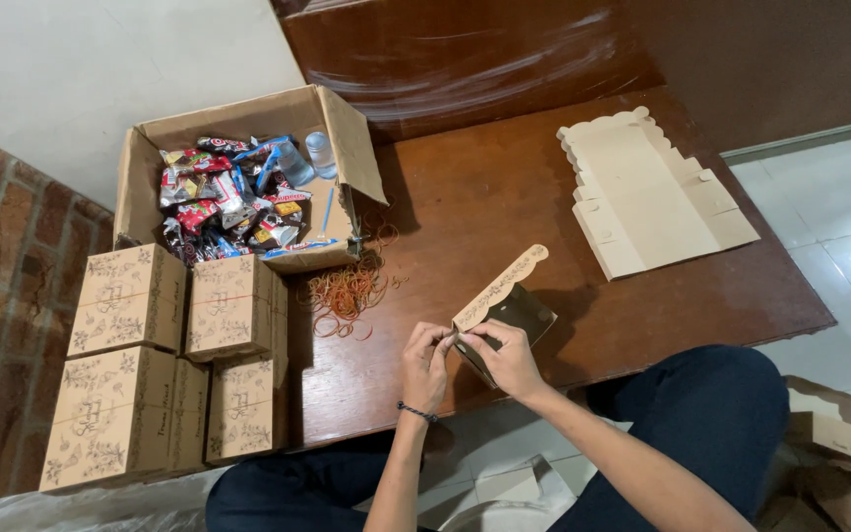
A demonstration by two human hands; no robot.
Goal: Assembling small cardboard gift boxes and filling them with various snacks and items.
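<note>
Seen from the head camera, both hands work at the near edge of the low wooden table point(504, 197), and everything else is best placed from that table. The left hand point(426, 363) and the right hand point(509, 360) are both pinched narrow on one small kraft gift box point(504, 307), half assembled, which hangs just over the table's front edge above the person's knees. The box is brown card printed with a pale floral pattern; its scalloped lid flap stands open and tilted up toward the table's middle, and the dark inside shows beneath it. The fingers meet at the near corner, where a side tab seems to be going in. As I judge it, the thin card could crease or the tab could tear if it is pushed in crooked, and since the box sits partly off the edge, a loosened pinch could let it drop to the floor. On the table's far right lies a stack of flat unfolded box blanks point(647, 192). At its left end stands an open cardboard carton point(140, 172) of wrapped snacks and small water bottles, with a loose heap of rubber bands point(347, 291) just beside it. Finished boxes point(164, 360) stand stacked against the table's left side.
</note>
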